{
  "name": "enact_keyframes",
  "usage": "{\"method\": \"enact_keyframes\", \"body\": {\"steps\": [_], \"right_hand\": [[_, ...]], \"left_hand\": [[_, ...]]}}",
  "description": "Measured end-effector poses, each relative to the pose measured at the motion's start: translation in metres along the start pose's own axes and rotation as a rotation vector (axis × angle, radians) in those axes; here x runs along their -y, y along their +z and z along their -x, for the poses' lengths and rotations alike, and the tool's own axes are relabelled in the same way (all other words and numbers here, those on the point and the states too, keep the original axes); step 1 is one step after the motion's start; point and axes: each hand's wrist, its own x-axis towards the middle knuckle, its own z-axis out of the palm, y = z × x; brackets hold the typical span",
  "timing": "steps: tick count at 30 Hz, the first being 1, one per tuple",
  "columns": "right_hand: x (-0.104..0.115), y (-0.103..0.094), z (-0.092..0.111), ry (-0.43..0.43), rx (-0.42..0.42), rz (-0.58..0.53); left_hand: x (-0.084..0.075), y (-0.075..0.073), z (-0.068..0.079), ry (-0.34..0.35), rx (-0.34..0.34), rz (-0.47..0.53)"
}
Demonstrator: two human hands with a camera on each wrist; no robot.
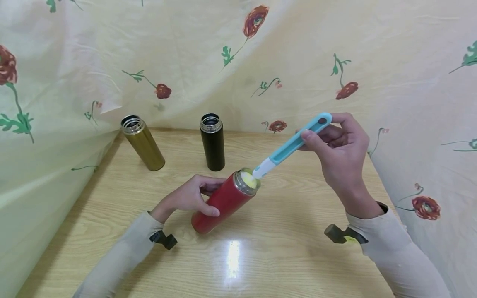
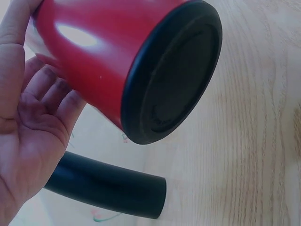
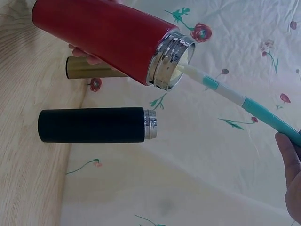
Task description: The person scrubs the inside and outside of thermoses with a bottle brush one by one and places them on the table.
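My left hand (image 1: 193, 193) grips a red thermos flask (image 1: 224, 203) round its body, tilted with its open mouth up and to the right. Its black base (image 2: 174, 75) faces the left wrist camera. The thumb lies along the near side of the flask. In my right hand (image 1: 343, 153) is a bottle brush (image 1: 294, 142) with a turquoise and white handle, pinched near the handle's end. The brush's pale yellow sponge head (image 1: 249, 179) sits in the flask's steel mouth (image 3: 170, 61), partly hidden by the rim.
A black flask (image 1: 213, 145) stands upright without a lid at the back of the wooden table (image 1: 290, 248). Left of it is a gold flask (image 1: 144, 145), also lidless. Behind and at both sides hangs a cream curtain (image 1: 193, 49) with red flowers.
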Motion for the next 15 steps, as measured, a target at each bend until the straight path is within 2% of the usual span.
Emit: {"method": "enact_keyframes", "body": {"steps": [15], "right_hand": [[0.0023,-0.0008,-0.0012,-0.002,-0.031,-0.061]], "left_hand": [[-0.0001,0.0012,-0.0006,-0.001,-0.014,-0.002]]}}
